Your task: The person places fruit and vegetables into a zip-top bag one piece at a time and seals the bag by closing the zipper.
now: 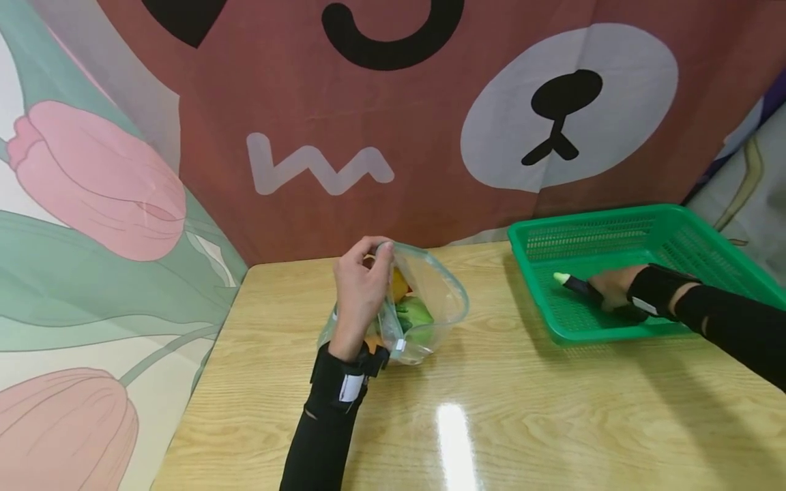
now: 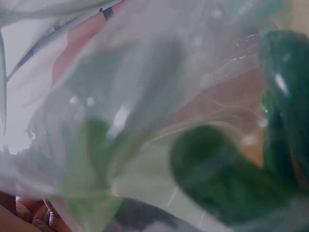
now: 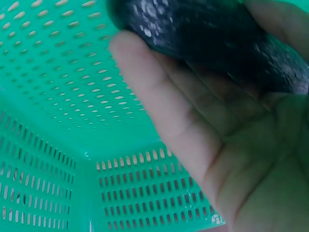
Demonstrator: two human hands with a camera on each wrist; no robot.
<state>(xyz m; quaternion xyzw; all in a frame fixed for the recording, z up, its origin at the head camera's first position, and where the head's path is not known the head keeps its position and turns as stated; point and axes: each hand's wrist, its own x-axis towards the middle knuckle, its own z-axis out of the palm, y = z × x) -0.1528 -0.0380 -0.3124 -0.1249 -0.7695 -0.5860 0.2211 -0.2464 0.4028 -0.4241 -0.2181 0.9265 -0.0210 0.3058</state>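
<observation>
My left hand (image 1: 362, 286) pinches the rim of a clear plastic bag (image 1: 451, 290) standing on the table, its mouth gaping to the right. Inside lie a round, light green vegetable (image 1: 414, 314) and a yellow-orange piece (image 1: 399, 285). Through the blurred plastic in the left wrist view, dark green, long vegetables (image 2: 212, 174) show. Over at the right, my right hand (image 1: 610, 286) is inside the green basket (image 1: 552, 327). It grips a dark eggplant (image 1: 577, 286) with a pale green end; in the right wrist view the glossy eggplant (image 3: 193, 29) lies between thumb and fingers.
The wooden table (image 1: 276, 409) carries both the bag and the basket. A brown cloth with a bear print (image 1: 430, 204) hangs along the back edge, and a flowered cloth (image 1: 92, 307) borders the left side. The basket's perforated walls rise around the right hand.
</observation>
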